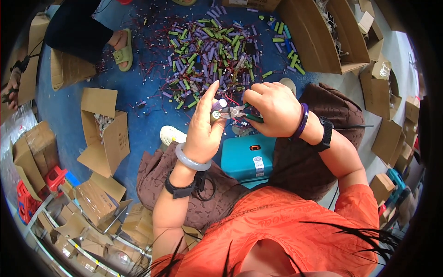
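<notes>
Purple and green cylindrical battery cells (218, 105) are held together in my left hand (205, 124), their round ends toward the right. My right hand (279, 111) is closed around the green handles of a pair of cutting pliers (235, 112). The metal jaws reach the cells' ends; whether they bite on a strip or wire there is too small to tell. A red wire shows just above the jaws. Beyond both hands a wide pile of purple and green cells (207, 60) with red wires lies on the blue floor.
A teal plastic stool (240, 154) stands between my knees. An open carton (108, 134) is at the left, a large one (323, 41) at the far right. Another person's sandalled foot (122, 53) rests left of the pile, and another person's hand (13, 90) shows at the left edge.
</notes>
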Demonstrator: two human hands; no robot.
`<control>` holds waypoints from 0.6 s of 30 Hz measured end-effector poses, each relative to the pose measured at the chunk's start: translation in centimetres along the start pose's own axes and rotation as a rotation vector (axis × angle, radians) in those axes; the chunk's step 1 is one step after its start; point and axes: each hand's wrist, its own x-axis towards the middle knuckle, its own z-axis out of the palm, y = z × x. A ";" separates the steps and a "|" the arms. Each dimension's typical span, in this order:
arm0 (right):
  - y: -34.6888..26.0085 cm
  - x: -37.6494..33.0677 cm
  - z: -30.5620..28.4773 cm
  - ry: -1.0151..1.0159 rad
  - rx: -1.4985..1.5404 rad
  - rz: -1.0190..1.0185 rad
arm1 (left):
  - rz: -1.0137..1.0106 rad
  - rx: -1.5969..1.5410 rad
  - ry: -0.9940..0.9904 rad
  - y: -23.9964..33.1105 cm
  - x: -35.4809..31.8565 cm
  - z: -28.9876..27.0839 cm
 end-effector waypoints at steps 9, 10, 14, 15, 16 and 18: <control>0.2 -0.1 -0.1 -0.074 0.040 0.020 | -0.096 -0.071 -0.079 0.1 0.0 0.0; 0.2 -0.1 -0.1 -0.076 0.041 0.022 | -0.098 -0.073 -0.081 0.2 0.0 0.0; 0.6 -0.2 0.0 -0.146 0.046 0.043 | -0.025 0.055 -0.076 0.5 0.1 0.2; 0.7 -0.2 0.1 -0.167 0.033 0.037 | -0.035 0.075 -0.089 0.5 0.0 0.1; 0.7 -0.2 0.1 -0.169 0.035 0.037 | -0.037 0.074 -0.088 0.5 0.0 0.1; 0.7 -0.2 0.1 -0.186 -0.020 0.035 | -0.023 0.130 -0.102 0.3 0.0 0.1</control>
